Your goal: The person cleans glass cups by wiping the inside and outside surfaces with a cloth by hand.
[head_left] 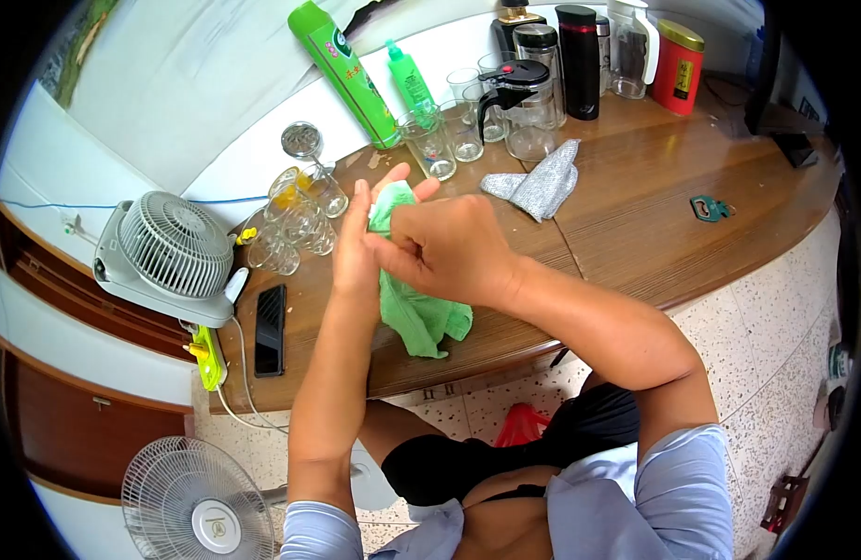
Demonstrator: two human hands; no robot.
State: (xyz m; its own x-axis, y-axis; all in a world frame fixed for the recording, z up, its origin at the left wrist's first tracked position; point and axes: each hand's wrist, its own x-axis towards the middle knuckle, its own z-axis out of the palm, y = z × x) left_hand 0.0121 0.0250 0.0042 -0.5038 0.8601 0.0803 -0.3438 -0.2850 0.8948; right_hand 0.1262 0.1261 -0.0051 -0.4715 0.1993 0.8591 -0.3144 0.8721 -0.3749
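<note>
A light green cloth (414, 313) is bunched between my two hands above the front of the wooden table, its lower end hanging loose. My left hand (358, 247) holds the cloth from the left side, thumb up and fingertips showing past its upper end. Curled into a fist, my right hand (454, 245) presses on the cloth from the right. Whether anything is wrapped inside the cloth is hidden by my fingers. Just beyond my hands lies a crumpled grey cloth (543, 182), and a clear drinking glass (430, 149) stands behind them.
Several glasses (300, 219) cluster left of my hands, near a black phone (271, 329) and a small fan (174, 247). At the back stand a green spray can (346, 75), a glass teapot (530, 117), a black flask (577, 65) and a red tin (676, 70). A bottle opener (709, 208) lies right.
</note>
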